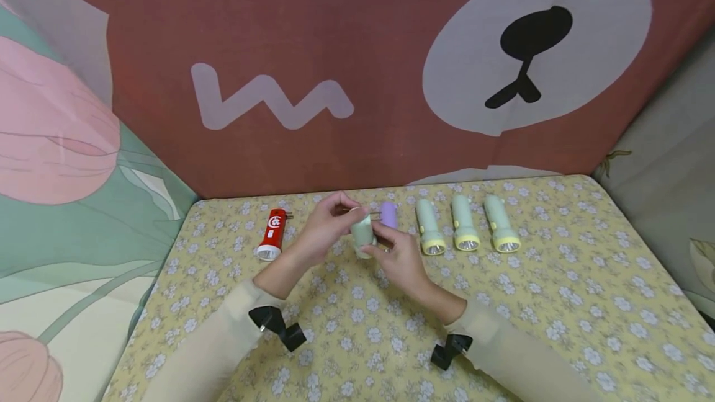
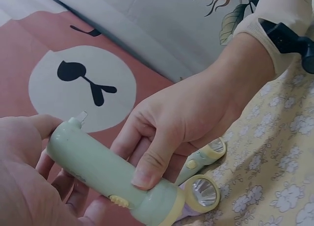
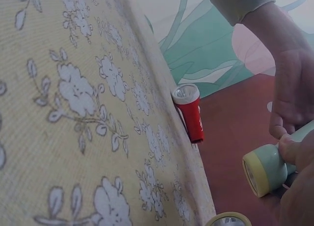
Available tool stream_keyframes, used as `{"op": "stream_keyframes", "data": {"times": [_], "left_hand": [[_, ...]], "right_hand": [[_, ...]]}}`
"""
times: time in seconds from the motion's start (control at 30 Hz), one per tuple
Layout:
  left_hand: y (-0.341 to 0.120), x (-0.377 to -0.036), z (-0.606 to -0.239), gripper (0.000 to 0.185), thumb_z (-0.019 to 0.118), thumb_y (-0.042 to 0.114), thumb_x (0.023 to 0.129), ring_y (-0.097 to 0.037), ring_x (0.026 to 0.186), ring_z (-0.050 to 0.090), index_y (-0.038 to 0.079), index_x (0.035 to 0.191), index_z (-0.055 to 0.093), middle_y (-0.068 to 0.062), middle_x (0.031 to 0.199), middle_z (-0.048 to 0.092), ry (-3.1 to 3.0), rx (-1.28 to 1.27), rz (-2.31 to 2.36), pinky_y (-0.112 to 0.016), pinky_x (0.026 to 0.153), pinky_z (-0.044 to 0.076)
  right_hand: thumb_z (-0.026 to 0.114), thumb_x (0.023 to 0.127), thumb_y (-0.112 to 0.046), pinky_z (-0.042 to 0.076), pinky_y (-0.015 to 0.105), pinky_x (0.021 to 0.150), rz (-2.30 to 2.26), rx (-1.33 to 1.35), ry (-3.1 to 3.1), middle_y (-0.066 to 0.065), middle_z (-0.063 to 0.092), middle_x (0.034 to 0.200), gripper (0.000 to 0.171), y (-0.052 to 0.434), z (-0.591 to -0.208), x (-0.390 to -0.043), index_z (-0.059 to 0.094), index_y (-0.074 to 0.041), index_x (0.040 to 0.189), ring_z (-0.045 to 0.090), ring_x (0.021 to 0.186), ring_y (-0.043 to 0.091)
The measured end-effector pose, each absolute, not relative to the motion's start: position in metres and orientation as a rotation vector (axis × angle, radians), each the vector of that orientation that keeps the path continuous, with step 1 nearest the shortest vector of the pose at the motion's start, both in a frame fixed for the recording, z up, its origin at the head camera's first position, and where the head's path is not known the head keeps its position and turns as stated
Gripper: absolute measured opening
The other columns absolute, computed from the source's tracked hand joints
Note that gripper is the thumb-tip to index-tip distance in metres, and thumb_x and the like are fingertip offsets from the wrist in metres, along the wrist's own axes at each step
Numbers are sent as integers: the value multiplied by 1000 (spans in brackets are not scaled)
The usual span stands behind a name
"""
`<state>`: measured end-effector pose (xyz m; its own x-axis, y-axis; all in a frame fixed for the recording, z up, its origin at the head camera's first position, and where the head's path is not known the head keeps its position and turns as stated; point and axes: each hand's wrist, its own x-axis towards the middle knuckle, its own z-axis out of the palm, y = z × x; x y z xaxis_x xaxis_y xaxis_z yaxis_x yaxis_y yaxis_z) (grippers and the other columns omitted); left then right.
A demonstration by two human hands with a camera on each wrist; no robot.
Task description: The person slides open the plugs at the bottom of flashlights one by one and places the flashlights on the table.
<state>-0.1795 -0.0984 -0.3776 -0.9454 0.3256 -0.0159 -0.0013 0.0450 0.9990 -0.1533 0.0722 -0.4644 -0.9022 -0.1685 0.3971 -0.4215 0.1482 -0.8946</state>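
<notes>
Both hands, left hand [image 1: 326, 228] and right hand [image 1: 399, 259], grip a pale green flashlight [image 1: 362, 232] just above the table [image 1: 558, 303] (yellow floral cloth) near its far edge; bear-print backdrop [image 1: 357, 79] behind.

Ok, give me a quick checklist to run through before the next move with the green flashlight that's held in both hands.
1. Pale green flashlight gripped by both hands: ok, left hand at the tail, right hand near the head.
2. Right thumb on the body next to the yellow switch: ok.
3. Flashlight lifted off the floral tablecloth: ok.
4. Lamp on or off: cannot tell.
5. Three green flashlights in a row, apart from the hands: ok.
6. Red flashlight and purple flashlight lying apart from the held one: ok.
</notes>
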Motion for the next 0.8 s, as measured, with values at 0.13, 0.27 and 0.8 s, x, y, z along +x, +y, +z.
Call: {"op": "stream_keyframes", "data": {"times": [0.13,0.27,0.8], "left_hand": [[-101,-180,-376,10,64,13,102,-19,97,61,4,104,61,-6,109,64,2122,360,1948,-40,88,56],[-102,-180,-375,13,64,15,102,-21,98,61,3,108,61,-8,111,64,2149,414,1922,-38,87,56],[-114,-180,-381,25,65,9,101,-25,118,60,4,126,62,-10,126,62,2285,711,1827,-42,100,52]], "right_hand": [[76,87,4,53,41,100,1851,575,-2228,22,64,131,48,72,-463,-154,62,7,133,63,121,36],[75,88,6,52,44,102,1857,561,-2249,24,63,132,48,73,-459,-154,60,9,134,62,122,38],[77,90,-6,55,35,98,1916,572,-2231,15,66,132,51,78,-457,-154,61,0,138,66,117,29]]}}
